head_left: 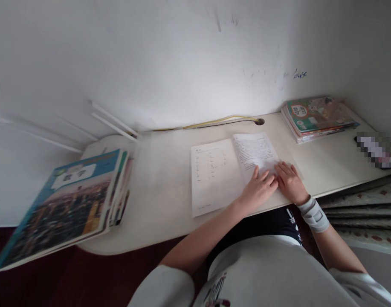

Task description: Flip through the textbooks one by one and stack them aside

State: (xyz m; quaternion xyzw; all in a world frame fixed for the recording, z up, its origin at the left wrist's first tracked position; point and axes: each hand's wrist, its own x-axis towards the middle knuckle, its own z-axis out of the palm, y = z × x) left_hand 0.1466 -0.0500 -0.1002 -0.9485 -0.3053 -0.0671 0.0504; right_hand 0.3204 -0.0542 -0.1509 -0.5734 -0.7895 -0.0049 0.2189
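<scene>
White printed sheets [211, 183] lie spread on the desk in front of me, with a page of dense text [253, 149] over their right part. My left hand [259, 187] rests on the lower part of the text page, fingers stretched out and pointing away from me. Close beside it, my right hand [290, 182] lies flat along the page's lower right edge, fingers extended. The fingertips of both hands almost meet. A grey band wraps my right wrist. The palms hide the bottom of the text page.
A stack of books [70, 196] with a city cover juts past the white desk's [160, 179] left end. More books [317, 113] are piled at the back right, near a blurred-out dark object [376, 149]. A yellow cable [214, 122] runs along the wall to a round hole [259, 122].
</scene>
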